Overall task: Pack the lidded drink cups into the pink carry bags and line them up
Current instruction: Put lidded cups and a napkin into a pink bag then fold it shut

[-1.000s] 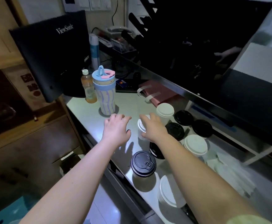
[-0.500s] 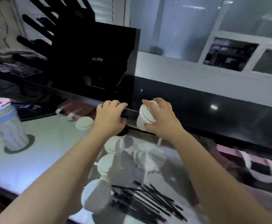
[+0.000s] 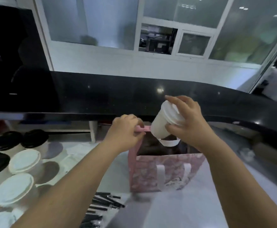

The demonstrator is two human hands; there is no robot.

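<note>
Drink shop, service counter (image 3: 134,94), lidded cups (image 3: 24,161)

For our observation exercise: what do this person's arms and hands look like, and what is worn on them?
The left forearm and right forearm are bare to the picture's edge, with no sleeves in view. The left hand and right hand wear no gloves, rings or watch that show.
</note>
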